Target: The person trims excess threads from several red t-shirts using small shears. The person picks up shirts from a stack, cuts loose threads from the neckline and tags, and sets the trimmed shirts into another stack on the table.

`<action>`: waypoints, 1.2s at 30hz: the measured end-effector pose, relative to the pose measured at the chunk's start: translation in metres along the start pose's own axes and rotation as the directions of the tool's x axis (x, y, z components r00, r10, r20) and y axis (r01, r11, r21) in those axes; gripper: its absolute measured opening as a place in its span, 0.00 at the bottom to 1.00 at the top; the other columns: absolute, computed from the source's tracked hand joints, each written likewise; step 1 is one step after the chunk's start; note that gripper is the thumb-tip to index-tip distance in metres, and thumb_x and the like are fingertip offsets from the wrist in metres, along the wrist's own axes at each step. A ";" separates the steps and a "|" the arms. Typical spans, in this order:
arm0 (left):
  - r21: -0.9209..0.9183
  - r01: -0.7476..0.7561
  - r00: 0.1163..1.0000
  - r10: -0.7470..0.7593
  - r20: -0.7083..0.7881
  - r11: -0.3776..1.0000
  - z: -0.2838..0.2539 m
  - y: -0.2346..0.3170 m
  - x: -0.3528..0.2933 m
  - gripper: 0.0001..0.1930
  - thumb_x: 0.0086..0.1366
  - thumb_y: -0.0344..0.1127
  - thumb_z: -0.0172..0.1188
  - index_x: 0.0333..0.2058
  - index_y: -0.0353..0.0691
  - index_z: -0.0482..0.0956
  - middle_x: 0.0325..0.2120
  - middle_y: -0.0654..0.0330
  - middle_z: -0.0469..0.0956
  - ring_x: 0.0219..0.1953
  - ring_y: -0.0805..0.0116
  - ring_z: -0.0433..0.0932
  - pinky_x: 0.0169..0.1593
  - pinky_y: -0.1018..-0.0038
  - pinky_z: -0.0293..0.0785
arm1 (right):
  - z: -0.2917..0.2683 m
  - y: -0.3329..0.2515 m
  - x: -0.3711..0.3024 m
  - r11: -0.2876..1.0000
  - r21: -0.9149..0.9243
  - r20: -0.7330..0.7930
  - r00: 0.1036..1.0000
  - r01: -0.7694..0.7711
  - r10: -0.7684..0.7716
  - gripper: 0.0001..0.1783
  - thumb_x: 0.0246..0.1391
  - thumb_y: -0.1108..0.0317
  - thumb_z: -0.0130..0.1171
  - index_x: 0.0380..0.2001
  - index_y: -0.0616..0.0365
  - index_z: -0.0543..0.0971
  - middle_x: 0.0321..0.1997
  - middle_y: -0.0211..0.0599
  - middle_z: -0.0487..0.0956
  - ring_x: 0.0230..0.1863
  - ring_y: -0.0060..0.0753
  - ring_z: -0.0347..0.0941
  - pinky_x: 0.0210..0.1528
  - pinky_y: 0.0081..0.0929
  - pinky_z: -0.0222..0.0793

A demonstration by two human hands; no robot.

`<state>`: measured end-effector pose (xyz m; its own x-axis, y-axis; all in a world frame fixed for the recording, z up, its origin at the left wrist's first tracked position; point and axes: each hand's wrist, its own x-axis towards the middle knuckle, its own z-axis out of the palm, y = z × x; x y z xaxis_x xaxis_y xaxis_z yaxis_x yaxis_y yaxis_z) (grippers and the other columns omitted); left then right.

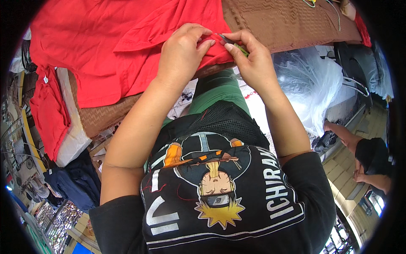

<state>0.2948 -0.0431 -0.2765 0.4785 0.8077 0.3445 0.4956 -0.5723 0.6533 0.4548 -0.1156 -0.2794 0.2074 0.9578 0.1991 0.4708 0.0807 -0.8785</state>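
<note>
A red garment (139,38) of knit cloth lies across the brown-covered table in front of me, its folds bunched near the table edge. My left hand (182,51) pinches a bit of this red cloth between thumb and fingertips. Close beside it, my right hand (253,59) grips a small cutting tool with a dark metal end and a green part (241,49), which looks like thread snips. Its tip points toward the cloth at my left fingertips. The fingers partly cover the tool, and whether its blades are apart cannot be made out.
The brown patterned cover (296,23) spreads to the right, with thread at its far edge. Red clothing (50,110) and dark blue cloth (76,180) lie at left. Clear plastic bags (306,80) stand right of my legs. Another person (372,158) is at far right.
</note>
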 end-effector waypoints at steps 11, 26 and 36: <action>-0.039 0.205 0.972 -0.199 0.123 0.978 -0.010 -0.012 0.011 0.12 0.62 0.37 0.61 0.38 0.34 0.81 0.31 0.56 0.82 0.35 0.67 0.80 0.41 0.73 0.75 | -0.004 -0.006 0.004 0.999 -0.031 0.052 0.999 -0.005 0.007 0.10 0.52 0.72 0.59 0.40 0.57 0.78 0.37 0.45 0.80 0.41 0.47 0.77 0.43 0.34 0.71; -0.170 0.376 0.899 -0.314 0.305 0.911 -0.016 -0.017 0.018 0.14 0.64 0.38 0.60 0.40 0.31 0.80 0.33 0.60 0.82 0.37 0.77 0.76 0.45 0.78 0.72 | 0.001 -0.023 0.009 0.901 -0.405 0.135 0.985 0.155 -0.109 0.07 0.53 0.67 0.56 0.35 0.53 0.80 0.38 0.37 0.78 0.38 0.49 0.76 0.40 0.42 0.72; -0.126 0.358 0.905 -0.311 0.290 0.925 -0.019 -0.012 0.018 0.14 0.64 0.39 0.60 0.40 0.32 0.80 0.33 0.58 0.82 0.37 0.76 0.77 0.44 0.77 0.72 | 0.007 -0.030 0.008 0.780 -0.576 0.167 0.969 0.245 -0.181 0.04 0.47 0.70 0.58 0.28 0.55 0.78 0.32 0.38 0.77 0.31 0.46 0.77 0.31 0.42 0.73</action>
<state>0.2833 -0.0190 -0.2658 0.4893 0.8678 -0.0869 0.5387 -0.2224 0.8126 0.4365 -0.1087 -0.2550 -0.0274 0.9598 0.2795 0.9117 0.1386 -0.3868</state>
